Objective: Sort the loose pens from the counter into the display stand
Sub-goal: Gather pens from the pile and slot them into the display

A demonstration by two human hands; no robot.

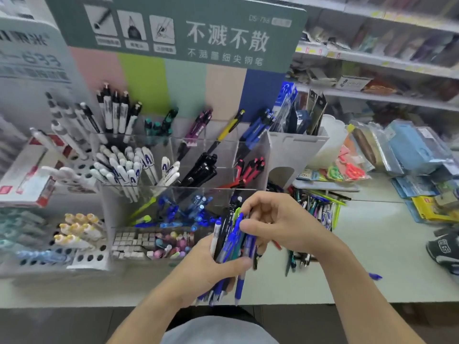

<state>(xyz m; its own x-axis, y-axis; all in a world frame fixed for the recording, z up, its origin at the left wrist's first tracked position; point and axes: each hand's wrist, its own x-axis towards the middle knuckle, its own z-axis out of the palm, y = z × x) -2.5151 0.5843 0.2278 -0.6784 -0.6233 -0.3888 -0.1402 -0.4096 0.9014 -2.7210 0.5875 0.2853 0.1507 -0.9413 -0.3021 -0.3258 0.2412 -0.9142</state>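
Note:
My left hand (207,265) grips a bundle of pens (233,242), mostly blue with some black and white, held upright over the counter's front. My right hand (278,219) reaches in from the right, its fingers curled over the tops of the bundle and pinching a blue pen there. Right behind the hands stands the clear acrylic display stand (258,145), its stepped compartments holding white, black, red, blue and green pens. A loose pile of pens (320,207) lies on the white counter (372,256) to the right of my right hand.
A holed pen rack (84,256) with markers stands at the left beside a red-and-white box (24,180). Packaged stationery (409,155) is stacked at the right, with a dark roll (444,247) near the edge. One blue pen (375,276) lies apart. Shelves fill the back right.

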